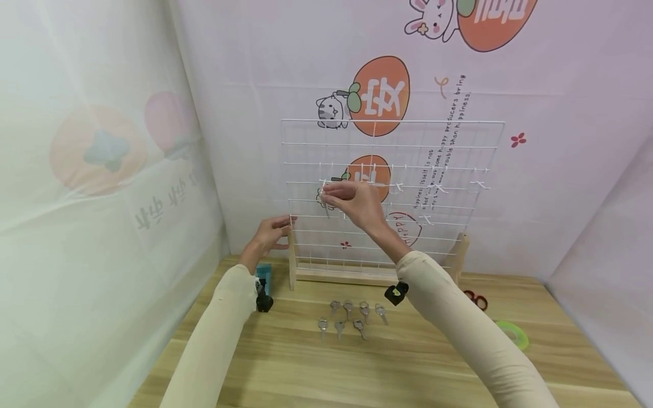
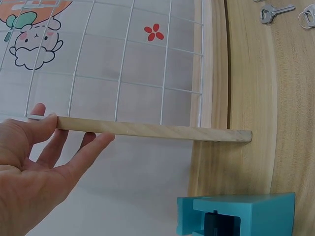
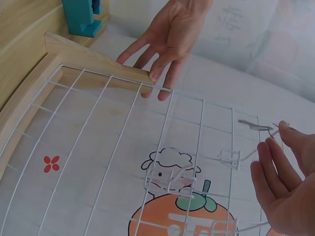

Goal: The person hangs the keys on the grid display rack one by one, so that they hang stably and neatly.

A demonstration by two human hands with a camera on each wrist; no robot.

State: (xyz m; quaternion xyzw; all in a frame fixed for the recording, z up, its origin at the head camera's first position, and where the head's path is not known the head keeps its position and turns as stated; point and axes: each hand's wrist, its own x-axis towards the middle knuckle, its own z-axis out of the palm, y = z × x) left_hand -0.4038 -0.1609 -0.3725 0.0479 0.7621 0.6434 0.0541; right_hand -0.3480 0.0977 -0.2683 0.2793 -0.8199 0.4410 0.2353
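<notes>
**Key hung on grid hook**

Head view: the wire grid [image 1: 388,192] stands on the counter [image 1: 357,362]; 7 keys [image 1: 350,317] lie below.

Left wrist: the left hand [image 2: 34,162], fingers straight, steadies the wooden post [image 2: 152,131].

Right wrist: the right hand [image 3: 283,189], fingers relaxed, touches a hook [image 3: 256,125]; the ring should be slid fully on while the grid is braced.

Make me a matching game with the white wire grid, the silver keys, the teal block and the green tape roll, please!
Things:
1. white wire grid panel
2. silver metal keys
3. teal plastic block
4. green tape roll

Places:
A. far right on the wooden table
B. standing upright in wooden feet
C. beside the left wooden foot
D. lying flat in front of the grid

Pairs: 1-B, 2-D, 3-C, 4-A
</notes>
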